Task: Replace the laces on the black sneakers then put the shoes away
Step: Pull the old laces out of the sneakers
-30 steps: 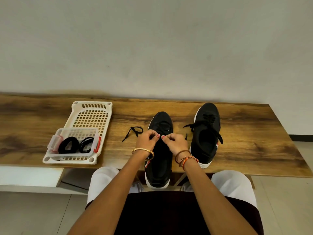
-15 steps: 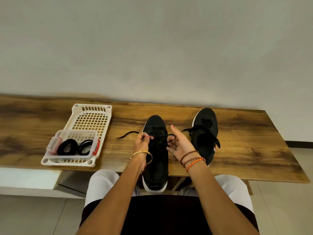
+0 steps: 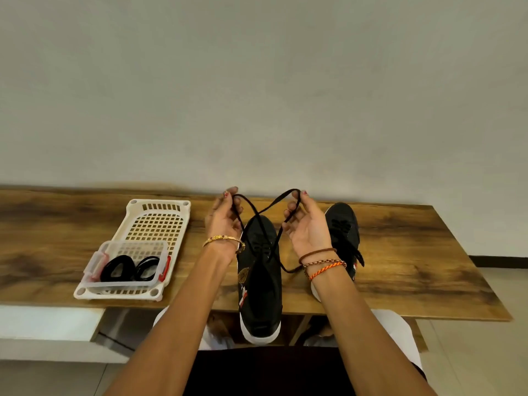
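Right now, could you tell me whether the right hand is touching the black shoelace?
Touching. The head view shows the right hand raised above the sneaker, its fingertips pinching a loop of the black shoelace.

- black sneakers [image 3: 258,270] with white soles
- black lace [image 3: 258,211]
- brown wood-grain counter [image 3: 400,252]
- cream perforated basket [image 3: 160,221]
- clear box [image 3: 128,264] with red clasps, black coils inside
- gold bangle [image 3: 223,240]; brown and orange wrist cords [image 3: 323,260]

No text or nr can be read. The near sneaker [image 3: 258,278] has a gold emblem and a red-white mark, both too blurry.
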